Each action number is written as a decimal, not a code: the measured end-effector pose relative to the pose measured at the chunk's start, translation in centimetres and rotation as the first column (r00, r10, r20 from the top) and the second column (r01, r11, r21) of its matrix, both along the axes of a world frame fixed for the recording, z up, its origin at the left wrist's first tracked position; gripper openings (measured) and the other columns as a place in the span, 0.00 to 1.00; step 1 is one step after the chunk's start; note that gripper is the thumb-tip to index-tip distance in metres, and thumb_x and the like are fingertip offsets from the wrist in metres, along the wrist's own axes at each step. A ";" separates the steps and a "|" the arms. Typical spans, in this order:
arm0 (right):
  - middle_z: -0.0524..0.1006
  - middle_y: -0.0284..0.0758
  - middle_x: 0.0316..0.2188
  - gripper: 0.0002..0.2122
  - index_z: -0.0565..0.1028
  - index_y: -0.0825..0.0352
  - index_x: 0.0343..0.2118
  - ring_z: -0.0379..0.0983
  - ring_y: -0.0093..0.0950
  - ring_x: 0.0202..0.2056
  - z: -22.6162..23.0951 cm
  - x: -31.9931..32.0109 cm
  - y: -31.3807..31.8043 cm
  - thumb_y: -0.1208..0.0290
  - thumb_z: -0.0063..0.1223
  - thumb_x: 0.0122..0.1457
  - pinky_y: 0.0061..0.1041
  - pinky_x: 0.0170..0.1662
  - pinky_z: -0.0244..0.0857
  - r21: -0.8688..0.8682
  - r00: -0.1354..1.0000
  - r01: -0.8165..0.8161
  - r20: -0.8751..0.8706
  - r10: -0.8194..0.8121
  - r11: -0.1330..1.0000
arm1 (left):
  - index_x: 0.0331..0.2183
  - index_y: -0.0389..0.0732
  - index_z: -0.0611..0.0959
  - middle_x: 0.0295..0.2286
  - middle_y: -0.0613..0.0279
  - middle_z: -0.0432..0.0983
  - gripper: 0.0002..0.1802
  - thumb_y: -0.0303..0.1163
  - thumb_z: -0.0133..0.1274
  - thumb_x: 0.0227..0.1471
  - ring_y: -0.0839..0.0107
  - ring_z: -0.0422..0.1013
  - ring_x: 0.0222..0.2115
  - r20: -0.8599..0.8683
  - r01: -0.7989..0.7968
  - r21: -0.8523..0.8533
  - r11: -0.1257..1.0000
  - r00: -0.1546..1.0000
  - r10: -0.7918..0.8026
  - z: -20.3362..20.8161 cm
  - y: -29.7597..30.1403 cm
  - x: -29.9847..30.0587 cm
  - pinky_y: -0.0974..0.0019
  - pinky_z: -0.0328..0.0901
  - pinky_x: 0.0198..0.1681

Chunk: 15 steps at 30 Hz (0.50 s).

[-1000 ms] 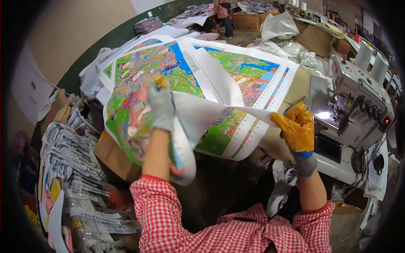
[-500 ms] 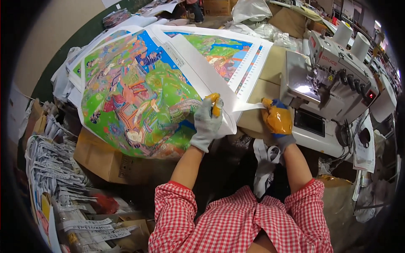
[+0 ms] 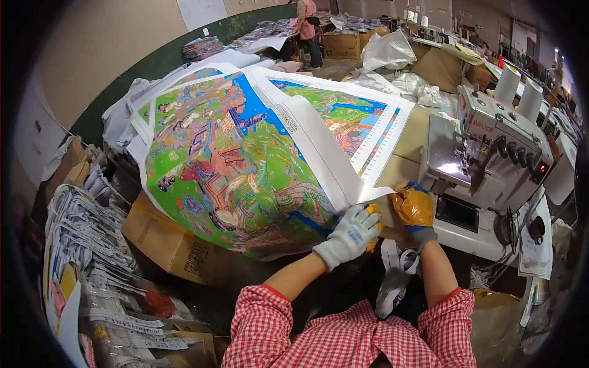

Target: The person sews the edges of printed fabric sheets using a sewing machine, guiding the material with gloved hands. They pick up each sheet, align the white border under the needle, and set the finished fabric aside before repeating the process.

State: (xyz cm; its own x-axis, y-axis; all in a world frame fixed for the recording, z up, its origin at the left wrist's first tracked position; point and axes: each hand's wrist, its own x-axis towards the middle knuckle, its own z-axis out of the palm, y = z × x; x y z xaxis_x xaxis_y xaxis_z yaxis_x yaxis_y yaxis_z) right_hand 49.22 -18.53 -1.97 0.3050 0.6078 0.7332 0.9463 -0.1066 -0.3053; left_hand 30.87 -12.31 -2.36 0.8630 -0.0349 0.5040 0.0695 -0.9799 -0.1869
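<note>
A large printed fabric sheet (image 3: pixel 245 178), green and blue with colourful figures and a white margin, spreads over the table and hangs off its near edge. My left hand (image 3: pixel 351 236), in a pale glove with yellow fingertips, closes on the sheet's near right edge, its fingers curled and partly hidden. Just right of it my right hand (image 3: pixel 414 208), in a blue and yellow glove, pinches the end of a narrow white strip (image 3: pixel 377 194) that runs from the sheet's margin. Beneath lies another printed sheet (image 3: pixel 350 119).
An overlock sewing machine (image 3: pixel 491 141) stands right of my right hand, its lamp lit. White strips (image 3: pixel 392 270) hang at the table edge before me. A cardboard box (image 3: pixel 172 242) and bundled strips (image 3: pixel 83 239) sit at left. A person (image 3: pixel 310 30) stands far back.
My left hand has turned and come down toward my right hand along the sheet's edge. The right hand keeps its pinch. The view has tilted upward, showing more of the room.
</note>
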 end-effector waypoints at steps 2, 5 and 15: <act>0.71 0.38 0.23 0.05 0.74 0.63 0.20 0.68 0.37 0.26 0.7 -0.2 -0.5 0.67 0.53 0.42 0.31 0.28 0.62 -0.032 0.997 -0.042 -0.068 0.040 0.999 | 0.32 0.45 0.75 0.36 0.63 0.67 0.14 0.34 0.48 0.37 0.66 0.62 0.40 0.015 -0.046 -0.010 0.999 0.999 0.046 0.1 0.4 0.4 0.62 0.55 0.45; 0.71 0.34 0.22 0.10 0.74 0.65 0.29 0.68 0.30 0.23 1.8 -1.4 -1.2 0.69 0.55 0.42 0.28 0.27 0.61 0.035 0.985 -0.159 0.082 0.155 0.987 | 0.31 0.45 0.75 0.32 0.61 0.68 0.14 0.34 0.51 0.36 0.64 0.64 0.35 0.119 -0.078 -0.094 0.992 0.989 0.089 -0.4 0.5 -0.4 0.61 0.56 0.41; 0.69 0.38 0.40 0.19 0.67 0.70 0.41 0.64 0.28 0.42 5.7 -10.5 0.1 0.71 0.56 0.45 0.26 0.49 0.54 0.077 0.587 -0.793 -0.171 0.791 0.605 | 0.43 0.39 0.64 0.40 0.54 0.63 0.24 0.39 0.48 0.45 0.57 0.58 0.43 0.600 -0.153 -0.576 0.803 0.587 0.543 -5.3 1.3 -2.7 0.60 0.53 0.47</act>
State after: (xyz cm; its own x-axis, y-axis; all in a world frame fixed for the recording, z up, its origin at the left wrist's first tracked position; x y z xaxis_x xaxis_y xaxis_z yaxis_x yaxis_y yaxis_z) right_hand 38.76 -18.41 3.68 -0.1819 0.6749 0.7152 0.5899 0.6568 -0.4698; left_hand 28.19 -10.99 -7.64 0.1113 0.5648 0.8177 0.3396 -0.7949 0.5028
